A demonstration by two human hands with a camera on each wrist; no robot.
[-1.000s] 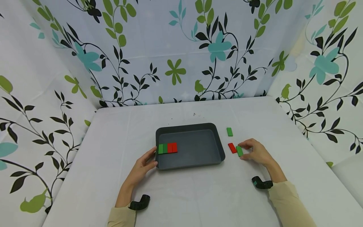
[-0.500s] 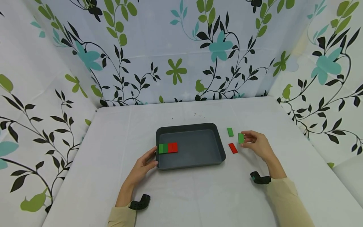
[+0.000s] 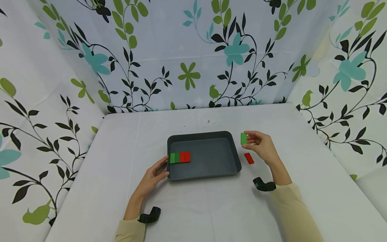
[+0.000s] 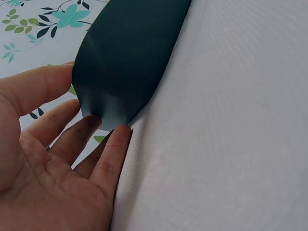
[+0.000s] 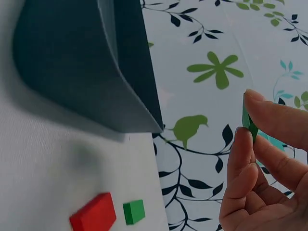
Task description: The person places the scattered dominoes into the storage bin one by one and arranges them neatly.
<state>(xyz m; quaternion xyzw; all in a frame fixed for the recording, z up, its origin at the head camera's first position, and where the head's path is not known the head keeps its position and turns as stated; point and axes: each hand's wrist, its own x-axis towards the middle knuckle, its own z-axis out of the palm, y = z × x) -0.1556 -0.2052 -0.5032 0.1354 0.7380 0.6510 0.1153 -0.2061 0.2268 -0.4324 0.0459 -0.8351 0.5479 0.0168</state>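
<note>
My right hand (image 3: pixel 261 146) pinches a green block (image 3: pixel 243 138) between thumb and fingertips, raised near the tray's right side. In the right wrist view the same green block (image 5: pixel 248 120) shows edge-on. A red block (image 3: pixel 249 158) lies on the table below that hand. Another green block (image 5: pixel 134 211) appears beside the red one in the right wrist view; the head view hides it behind the held block. At the dark grey tray (image 3: pixel 199 136), my left hand (image 3: pixel 149 179) touches the left wall with extended fingertips. Inside, two green blocks (image 3: pixel 174 158) and two red blocks (image 3: pixel 184 157) form a row.
A white cloth covers the table (image 3: pixel 193 208). Patterned curtains (image 3: pixel 181 43) with leaves and flowers enclose its back and sides. Black wrist devices (image 3: pixel 264 184) sit on both wrists.
My right hand has lifted the green block from beside the red one and carried it away and left, toward the tray's right edge. The left hand stays at the tray.
</note>
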